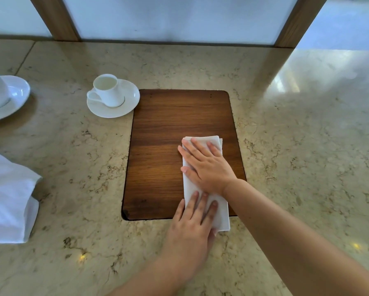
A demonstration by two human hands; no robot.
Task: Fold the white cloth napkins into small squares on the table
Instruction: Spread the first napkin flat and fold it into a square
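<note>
A white cloth napkin (pixel 189 185), folded into a long narrow strip, lies along the right side of a dark wooden board (pixel 157 150) set into the marble table (pixel 296 135). Its near end hangs past the board's front edge. My right hand (pixel 207 165) presses flat on the strip's far half, fingers spread. My left hand (pixel 192 227) lies flat on the near end, fingers on the cloth. Neither hand grips anything.
A white cup on a saucer (pixel 113 96) stands at the board's far left corner. Another cup and saucer (pixel 4 97) sits at the left edge. A pile of white cloth (pixel 8 199) lies at the near left. Wooden window posts rise behind the table.
</note>
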